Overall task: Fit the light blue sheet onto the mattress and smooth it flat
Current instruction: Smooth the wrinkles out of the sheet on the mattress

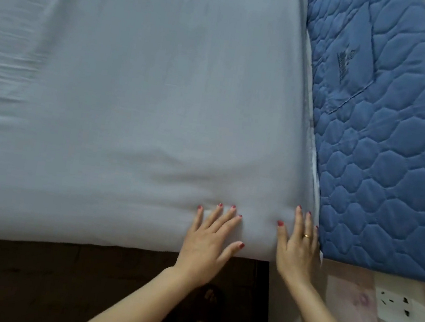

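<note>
Where the light blue sheet point(133, 96) lies mostly flat, faint creases toward 9 o'clock, left hand point(209, 238) and right hand point(295, 250) press it, fingers spread.

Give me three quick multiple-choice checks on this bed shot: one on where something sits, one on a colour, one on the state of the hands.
1. Where do the hands rest on the light blue sheet?
A. at the near right corner
B. in the middle of the bed
C. at the far left edge

2. What colour is the quilted pad beside the sheet?
A. green
B. darker blue
C. white

3. How do the hands lie?
A. both gripping a fold of cloth
B. both flat with fingers spread
C. one lifted off the bed

Answers:
1. A, since the left hand and right hand lie by the near edge next to the pad.
2. B, its stitched surface is a deeper blue than the sheet.
3. B, straight fingers press on the cloth and nothing is pinched.
</note>
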